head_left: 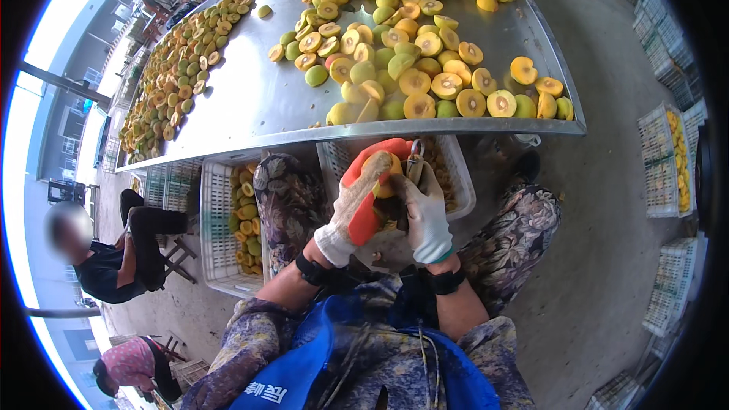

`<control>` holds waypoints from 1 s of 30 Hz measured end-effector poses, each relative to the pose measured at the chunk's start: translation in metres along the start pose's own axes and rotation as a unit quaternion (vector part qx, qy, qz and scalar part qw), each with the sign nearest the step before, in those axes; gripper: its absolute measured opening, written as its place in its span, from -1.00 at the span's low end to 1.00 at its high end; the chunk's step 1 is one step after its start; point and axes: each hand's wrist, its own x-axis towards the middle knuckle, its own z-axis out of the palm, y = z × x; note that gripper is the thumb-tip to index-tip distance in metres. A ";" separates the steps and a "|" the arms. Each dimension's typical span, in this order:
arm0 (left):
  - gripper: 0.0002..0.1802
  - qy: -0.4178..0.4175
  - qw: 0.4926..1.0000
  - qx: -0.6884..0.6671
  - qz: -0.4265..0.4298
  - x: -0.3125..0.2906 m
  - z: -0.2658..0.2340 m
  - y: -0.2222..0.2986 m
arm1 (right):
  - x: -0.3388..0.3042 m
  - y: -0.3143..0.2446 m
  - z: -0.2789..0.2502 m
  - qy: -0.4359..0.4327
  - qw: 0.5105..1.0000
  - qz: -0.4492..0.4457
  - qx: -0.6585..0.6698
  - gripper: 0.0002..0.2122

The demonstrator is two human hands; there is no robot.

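Note:
My left hand (pixel 358 199), in a white glove with an orange palm, is closed around a yellow-orange fruit half (pixel 386 175) just under the table's front edge. My right hand (pixel 425 212), in a white glove, grips a small metal pitting tool (pixel 415 161) held against that fruit. Both hands are over a white plastic crate (pixel 456 175) between my knees. Above them the metal table (pixel 250 99) carries several halved yellow fruits (pixel 425 83) and some green whole ones.
A second white crate (pixel 216 235) with fruit sits by my left knee. Another row of halved fruit (pixel 178 68) lies along the table's far left. Two people sit at the left (pixel 114 258), (pixel 133 364). Stacked crates (pixel 664 159) line the concrete floor on the right.

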 end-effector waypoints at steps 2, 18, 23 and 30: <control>-0.46 -0.018 0.990 0.107 0.094 0.000 -0.003 0.001 | 0.001 0.001 0.002 0.007 1.000 0.006 -0.006 -0.75; -0.37 -0.007 0.997 -0.045 0.062 0.013 -0.011 0.007 | -0.008 0.019 0.011 -0.016 0.966 -0.075 -0.249 -0.70; -0.40 -0.016 0.997 -0.031 0.073 0.010 -0.008 0.004 | -0.004 0.030 0.007 -0.017 0.957 -0.084 -0.276 -0.73; -0.42 -0.024 0.995 -0.014 0.091 0.007 -0.009 -0.002 | -0.008 0.034 0.010 -0.004 0.948 -0.098 -0.304 -0.74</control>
